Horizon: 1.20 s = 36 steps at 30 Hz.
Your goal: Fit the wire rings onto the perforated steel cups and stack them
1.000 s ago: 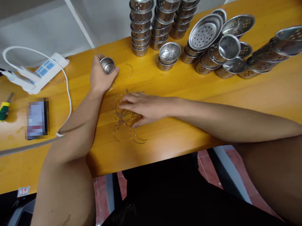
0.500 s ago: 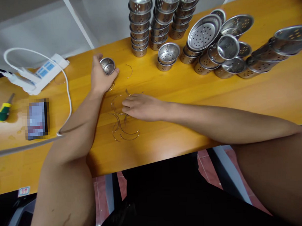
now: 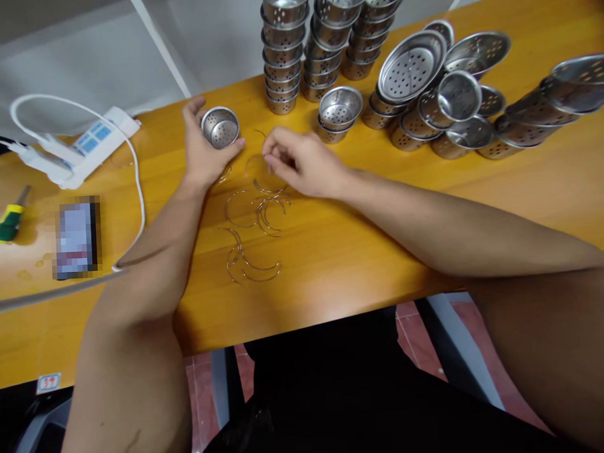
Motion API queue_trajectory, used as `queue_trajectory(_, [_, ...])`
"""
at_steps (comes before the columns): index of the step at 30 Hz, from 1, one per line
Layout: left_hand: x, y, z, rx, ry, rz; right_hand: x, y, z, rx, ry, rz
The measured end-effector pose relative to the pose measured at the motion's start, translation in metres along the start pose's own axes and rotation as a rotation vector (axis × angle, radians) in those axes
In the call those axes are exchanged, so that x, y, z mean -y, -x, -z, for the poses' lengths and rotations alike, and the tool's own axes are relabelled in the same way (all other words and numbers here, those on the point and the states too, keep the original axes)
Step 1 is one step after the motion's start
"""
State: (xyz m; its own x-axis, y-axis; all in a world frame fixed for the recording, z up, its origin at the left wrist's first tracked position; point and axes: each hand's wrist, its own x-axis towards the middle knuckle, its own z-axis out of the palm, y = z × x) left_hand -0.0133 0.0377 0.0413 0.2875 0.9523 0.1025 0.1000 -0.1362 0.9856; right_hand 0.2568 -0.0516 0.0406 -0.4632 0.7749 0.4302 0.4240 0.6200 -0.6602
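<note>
My left hand (image 3: 202, 147) is wrapped round a small perforated metal cup (image 3: 220, 128), its thumb along the near side and its fingers on the left. The cup's open mouth faces me, showing holes in its bottom. To the right, my right hand (image 3: 304, 159) is raised over the table with thumb and fingertips pinched together. A thin curved wire (image 3: 256, 180) shows at and below those fingertips; the gripped part is hidden. Between my forearms lie several loose curved wires (image 3: 269, 218), with more wires (image 3: 256, 272) closer to the table's front edge.
Tall stacks of perforated cups (image 3: 282, 57) stand at the back. Two nested cups (image 3: 340, 111) and a cluster of cups and strainers (image 3: 412, 68) fill the right. Left are a power strip (image 3: 95, 142), a phone (image 3: 75, 238), a screwdriver (image 3: 7, 224) and a white cable (image 3: 139, 193).
My right hand has risen from the wires on the table towards the cup, with a curved wire at its fingertips. The cup in my left hand has tipped slightly, showing more of its inside.
</note>
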Motion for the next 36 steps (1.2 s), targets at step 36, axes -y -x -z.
queue_trajectory(36, [0.006,0.015,-0.034,0.227,0.289,-0.098,-0.066,-0.014,0.004,-0.132,0.055,-0.236])
